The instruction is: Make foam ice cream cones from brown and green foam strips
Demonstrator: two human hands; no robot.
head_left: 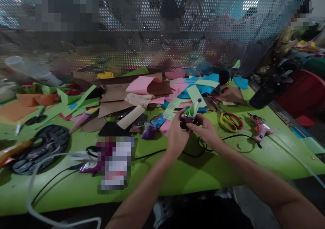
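Over the green table, a small paper craft piece of curled pale green paper with a purple band is held up between both hands. Part of it is hidden by the fingers. My left hand has its thumb and fingers closed around its left side. From the right, my right hand pinches the lower part with thumb and fingers. A small purple ball shows just above the piece; whether it is attached I cannot tell. Behind the hands lies a strip of pale green paper.
Right of the hands lie scissors with yellow and red handles and a pink glue gun with its cord. A black phone, coloured paper scraps and a round black tray are to the left. A perforated metal panel stands behind.
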